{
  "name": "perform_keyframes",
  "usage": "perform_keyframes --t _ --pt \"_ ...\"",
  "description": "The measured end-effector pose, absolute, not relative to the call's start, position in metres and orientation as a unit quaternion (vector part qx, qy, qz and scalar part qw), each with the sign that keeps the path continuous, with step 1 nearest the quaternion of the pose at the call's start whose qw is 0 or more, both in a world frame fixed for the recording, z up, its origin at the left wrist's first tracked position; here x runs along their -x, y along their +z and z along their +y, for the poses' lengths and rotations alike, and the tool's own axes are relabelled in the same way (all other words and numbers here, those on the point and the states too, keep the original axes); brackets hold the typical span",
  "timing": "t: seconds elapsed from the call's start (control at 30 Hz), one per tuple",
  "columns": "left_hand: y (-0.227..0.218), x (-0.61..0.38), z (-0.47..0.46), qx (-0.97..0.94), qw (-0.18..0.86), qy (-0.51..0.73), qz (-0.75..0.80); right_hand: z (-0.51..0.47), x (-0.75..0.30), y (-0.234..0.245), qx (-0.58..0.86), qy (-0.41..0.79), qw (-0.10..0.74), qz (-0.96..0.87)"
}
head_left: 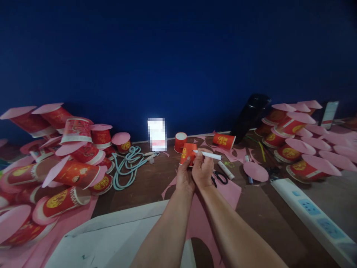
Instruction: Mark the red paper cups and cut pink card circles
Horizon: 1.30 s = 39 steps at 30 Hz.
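Observation:
In the head view my left hand [184,175] is closed around the lower part of a red paper cup [187,152] with gold characters. A white marker pen [210,154] sits in the grip of my right hand [203,169], its tip against or very near the cup's side. Just behind stands another red paper cup [180,142], upright with its white rim up. Further right a red cup with gold characters [224,141] lies on its side. Black-handled scissors [221,177] and a white tube [226,170] lie right of my right hand.
Red cups topped with pink paper discs are heaped at the left [75,178] and right [301,149]. A coiled teal cable [125,169], lit phone [156,134], black bottle [251,117] and power strip [309,212] surround the work area. Pink paper [231,193] lies under my arms.

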<state>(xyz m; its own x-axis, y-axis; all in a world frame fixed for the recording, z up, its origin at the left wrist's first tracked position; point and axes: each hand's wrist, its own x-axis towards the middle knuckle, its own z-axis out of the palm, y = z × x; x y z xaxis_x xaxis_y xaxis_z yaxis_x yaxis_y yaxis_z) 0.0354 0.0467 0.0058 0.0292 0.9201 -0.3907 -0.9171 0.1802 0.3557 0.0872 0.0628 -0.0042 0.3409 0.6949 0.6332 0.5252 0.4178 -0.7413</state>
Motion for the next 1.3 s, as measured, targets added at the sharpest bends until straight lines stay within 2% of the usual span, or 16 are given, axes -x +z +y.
perform_keyframes --t 1.3 --pt "0.0016 -0.0367 0.0482 0.003 0.698 0.657 0.283 0.0620 -0.0874 -0.0023 0.537 0.031 0.608 -0.584"
